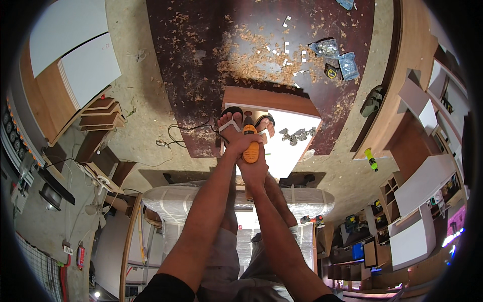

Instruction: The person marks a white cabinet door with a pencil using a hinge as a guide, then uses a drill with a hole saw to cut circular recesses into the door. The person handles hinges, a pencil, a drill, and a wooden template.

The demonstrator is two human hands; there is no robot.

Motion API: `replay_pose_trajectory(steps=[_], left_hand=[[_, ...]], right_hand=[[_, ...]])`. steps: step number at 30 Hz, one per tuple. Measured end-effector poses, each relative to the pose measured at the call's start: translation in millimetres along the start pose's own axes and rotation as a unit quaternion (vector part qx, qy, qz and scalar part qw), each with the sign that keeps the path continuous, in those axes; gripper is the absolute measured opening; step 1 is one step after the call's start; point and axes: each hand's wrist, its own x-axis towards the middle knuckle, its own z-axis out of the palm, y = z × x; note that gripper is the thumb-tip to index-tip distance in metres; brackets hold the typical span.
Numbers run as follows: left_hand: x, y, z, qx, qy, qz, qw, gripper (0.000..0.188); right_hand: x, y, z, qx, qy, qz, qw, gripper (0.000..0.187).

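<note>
White boards (75,40): at your far left; one overlaps or adjoins the other.
Left hand (244,143): grasping the orange drill (250,153) from its left side.
Drill: between your sandalled feet (231,132), over the white panel (287,158); you hold it two-handed.
Right hand (254,170): grasping the drill, just below your left.
Metal fittings (298,136): clustered on the panel; right of your feet.
Green-yellow bottle (371,159): farther right; on the floor (347,173).

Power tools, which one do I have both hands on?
The orange drill: your left hand and right hand are both wrapped around it. The red-and-black tool, farther right, lies apart with no hand touching it.
</note>
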Motion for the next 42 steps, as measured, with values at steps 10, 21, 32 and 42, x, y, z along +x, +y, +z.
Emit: replay_pose_trajectory(steps=[10,21,32,42], left_hand=[[-25,18,13,-0.022,-0.004,-0.009,1.0,0.063],[-20,15,9,-0.007,-0.032,0.021,0.999,0.044],[-11,15,7,0.01,0.01,-0.005,1.0,0.054],[-13,14,10,0.017,0.023,0.01,1.0,0.046]], right_hand=[[1,0,0,0.014,-0.006,-0.01,1.0,0.099],[2,-10,-3,0.016,-0.012,0.022,1.0,0.109],[2,-12,-4,0.0,-0.01,0.0,1.0,0.102],[-1,-18,-8,0.007,-0.02,0.036,0.999,0.109]])
